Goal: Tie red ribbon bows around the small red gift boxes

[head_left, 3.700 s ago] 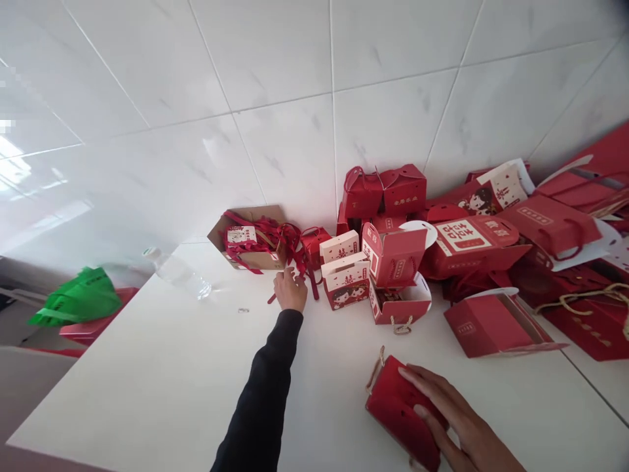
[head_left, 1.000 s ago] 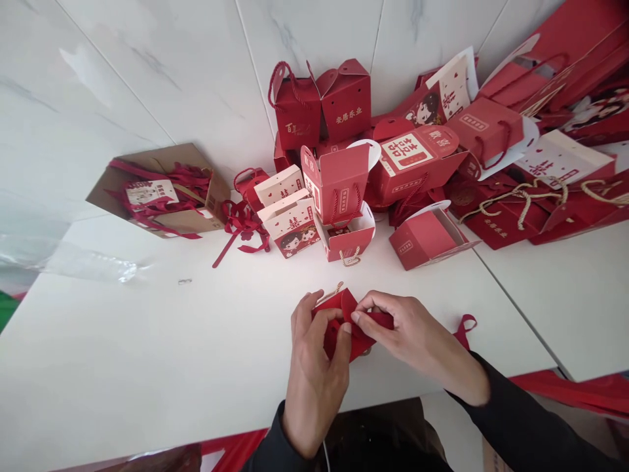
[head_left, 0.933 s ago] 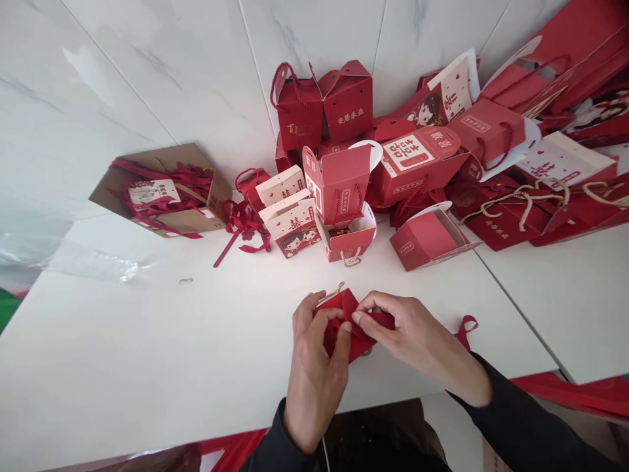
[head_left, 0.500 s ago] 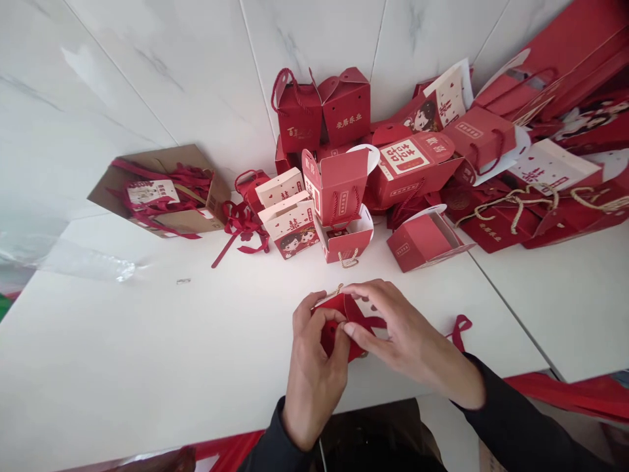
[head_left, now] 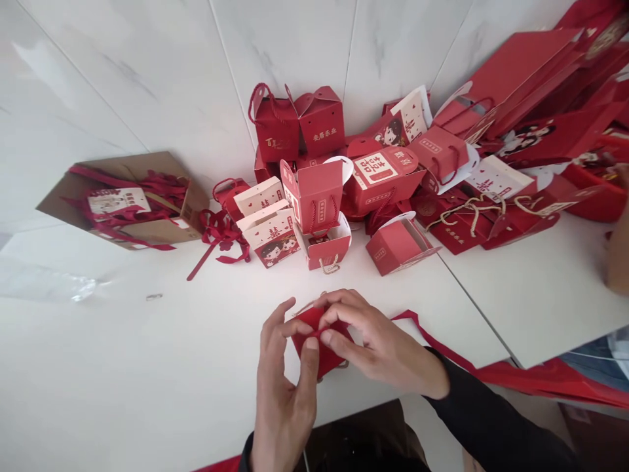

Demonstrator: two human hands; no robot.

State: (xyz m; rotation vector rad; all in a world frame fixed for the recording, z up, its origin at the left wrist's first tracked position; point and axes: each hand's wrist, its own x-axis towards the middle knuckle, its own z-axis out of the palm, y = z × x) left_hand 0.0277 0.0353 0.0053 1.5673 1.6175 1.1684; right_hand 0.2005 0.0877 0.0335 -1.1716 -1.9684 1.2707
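A small red gift box with thin cord at its edges sits on the white table, partly covered by my fingers. My left hand is at its left side, thumb and index finger pinched at a red ribbon over the box top. From the right, my right hand pinches the same ribbon between thumb and index finger, its other fingers curled over the box. Ribbon detail between the fingertips is partly hidden. A long red ribbon tail shows beyond my right wrist.
Red and cream gift boxes are piled against the tiled wall, several with cord handles. A cardboard box of ribbons stands at the left, ribbon bows beside it. Clear plastic lies far left. A seam divides the tabletop.
The camera view has shifted to the right. My left thumb and fingers have spread wider around the pinch point. More of the ribbon tail shows at the right.
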